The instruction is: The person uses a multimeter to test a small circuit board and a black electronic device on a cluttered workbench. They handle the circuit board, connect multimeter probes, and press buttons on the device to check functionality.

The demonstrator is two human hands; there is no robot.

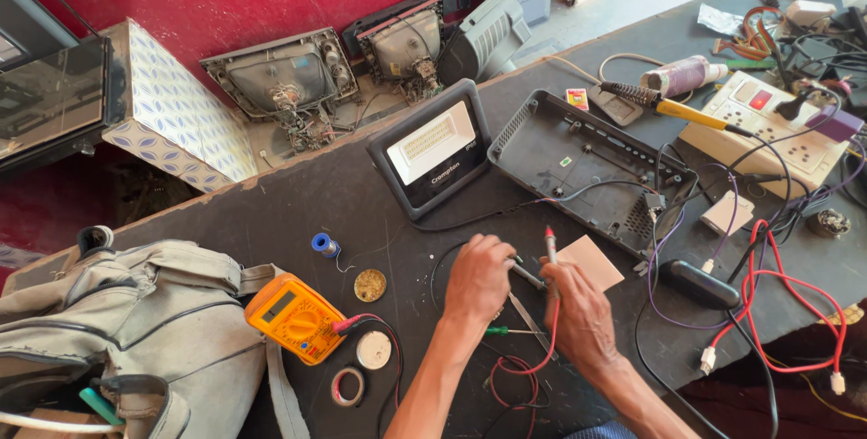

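Bright daylight from the upper right, floor there blown out white. My hands (528, 290) stay sharp and cast short soft shadows on the dark bench (298, 213). Wide lens bends the edges; mild glare on the floodlight panel (432, 143), lower right corner murky.

Bare worktop (298, 209) lies open behind the hands, between the floodlight (432, 145) and the blue solder spool (324, 244). To the left the orange multimeter (295, 317), the tape rolls (347, 386) and the grey bag (126, 331) crowd the near edge. To the right the open black casing (587, 163), a black adapter (697, 284) and tangled red wires (777, 299) block the way.
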